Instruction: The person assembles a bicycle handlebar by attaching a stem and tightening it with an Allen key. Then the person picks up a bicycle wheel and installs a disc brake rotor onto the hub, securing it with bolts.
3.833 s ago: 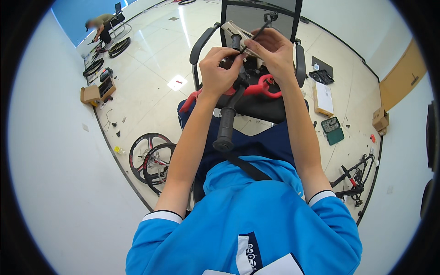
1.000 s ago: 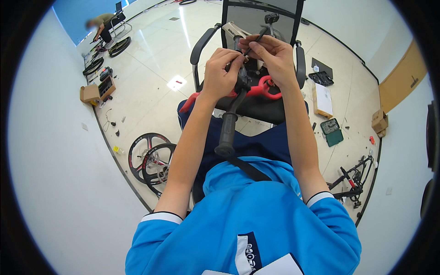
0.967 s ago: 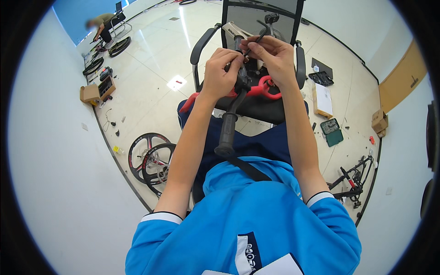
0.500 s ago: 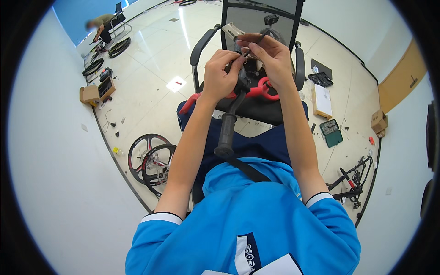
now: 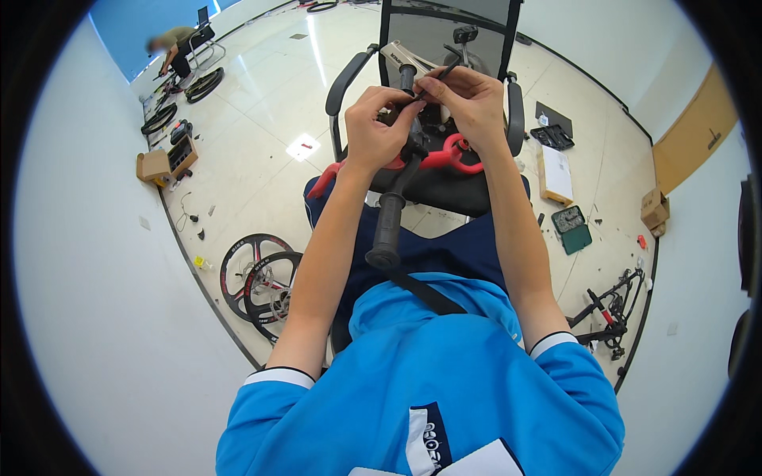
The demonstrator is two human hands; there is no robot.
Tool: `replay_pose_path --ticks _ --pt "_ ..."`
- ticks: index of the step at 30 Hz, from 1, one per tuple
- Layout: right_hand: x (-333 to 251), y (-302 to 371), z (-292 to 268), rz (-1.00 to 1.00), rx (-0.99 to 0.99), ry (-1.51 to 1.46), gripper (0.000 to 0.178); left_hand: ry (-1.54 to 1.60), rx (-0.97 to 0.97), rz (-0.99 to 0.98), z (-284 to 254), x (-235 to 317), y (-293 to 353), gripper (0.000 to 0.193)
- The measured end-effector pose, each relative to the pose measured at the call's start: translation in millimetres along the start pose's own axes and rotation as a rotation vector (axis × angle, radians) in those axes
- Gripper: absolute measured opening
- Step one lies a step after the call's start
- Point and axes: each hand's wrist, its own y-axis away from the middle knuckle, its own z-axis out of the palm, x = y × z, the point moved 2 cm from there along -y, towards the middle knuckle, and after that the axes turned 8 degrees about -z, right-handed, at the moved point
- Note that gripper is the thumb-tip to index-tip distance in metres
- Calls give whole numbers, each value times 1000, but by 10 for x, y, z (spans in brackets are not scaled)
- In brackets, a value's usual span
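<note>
Above the seat of a black mesh-backed office chair (image 5: 447,190), my two hands are close together. A thin black cord-like strip (image 5: 447,72) runs between my fingertips; its exact kind is unclear. My left hand (image 5: 375,133) pinches its lower end between thumb and forefinger. With thumb and curled fingers, my right hand (image 5: 475,107) grips it higher up. Just beneath them lies a bicycle handlebar (image 5: 408,176), its black rubber grip (image 5: 386,226) pointing toward my lap. A red curved tubular part (image 5: 440,157) crosses under the handlebar. My fingers partly hide the bar's middle.
Two spoked bicycle wheels (image 5: 238,270) lie at left, near an open cardboard box (image 5: 155,166). On the right are a green case (image 5: 577,238), a white-topped box (image 5: 557,176), and a black bicycle frame (image 5: 607,311). Far left, another person (image 5: 176,40) bends over.
My right hand's fingers have curled in closer around the strip, and its thumb has come nearer my left fingertips. My left hand keeps its pinch. The view has shifted slightly.
</note>
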Motion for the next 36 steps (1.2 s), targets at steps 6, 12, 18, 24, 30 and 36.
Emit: replay_pose_path --ticks 6,12,18,24,30,36 --pt "-85 -223 -383 -20 111 -112 23 174 -110 -40 -48 -80 6 31" --pt "25 -62 -467 240 -498 257 18 192 -26 -124 -39 -85 -2 26" --pt "203 -47 -396 267 -488 186 20 106 -50 -4 -43 -68 -6 17" --pt "274 -22 -403 253 -452 153 20 23 -30 -4 -34 -35 -21 13" --pt "255 -71 -372 185 -473 207 19 25 -33 -29 -18 -92 -26 13" --pt "239 -137 -346 122 -497 291 18 130 -40 -57 -43 -130 -16 18"
